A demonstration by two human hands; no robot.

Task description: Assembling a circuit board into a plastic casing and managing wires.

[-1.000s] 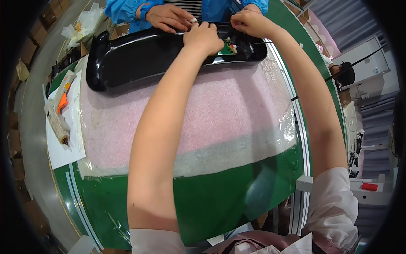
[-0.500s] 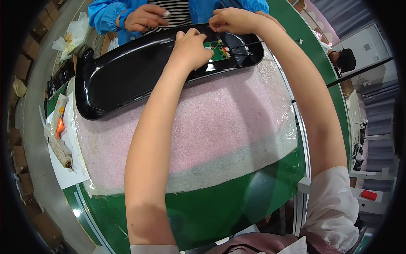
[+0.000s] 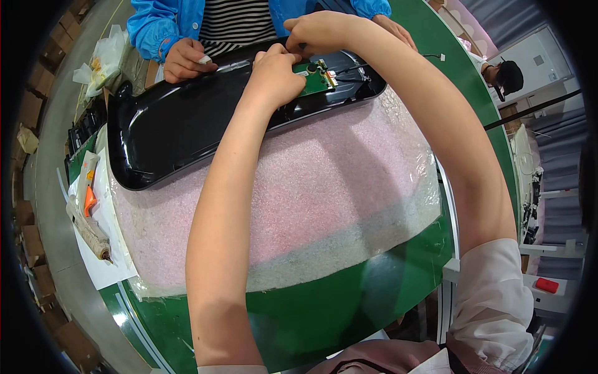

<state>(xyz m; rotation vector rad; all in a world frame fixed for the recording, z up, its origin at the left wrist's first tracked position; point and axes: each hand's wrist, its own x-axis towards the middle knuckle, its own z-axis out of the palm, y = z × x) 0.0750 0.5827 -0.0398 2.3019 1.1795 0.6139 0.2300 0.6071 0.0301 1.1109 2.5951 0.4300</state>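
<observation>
A glossy black plastic housing [image 3: 174, 121], long and tray-shaped, lies open side up at the far side of the table. My left hand [image 3: 274, 78] reaches into it with bent fingers. Its thumb is against the left end of a green circuit board [image 3: 316, 80]; what its fingertips hold is hidden. At the housing's far wall, just beyond the board, my right hand [image 3: 319, 34] is closed with its fingertips pinched together and turned down. Anything between them is out of sight. Dark wires [image 3: 354, 73] run from the board's right end.
Under the housing is a pinkish bubble-wrap pad [image 3: 311, 187] on a green table [image 3: 349, 299]. A sealant tube [image 3: 90, 224] with an orange part lies at left. Across the table, a co-worker's hand [image 3: 187, 60] with a white fingertip cover rests by the housing. A cable with a white plug [image 3: 441, 57] sticks out right.
My right hand has moved left along the housing's far wall, closer to my left hand. The co-worker's hand has come down to the housing's rim. The housing's left end sits slightly nearer.
</observation>
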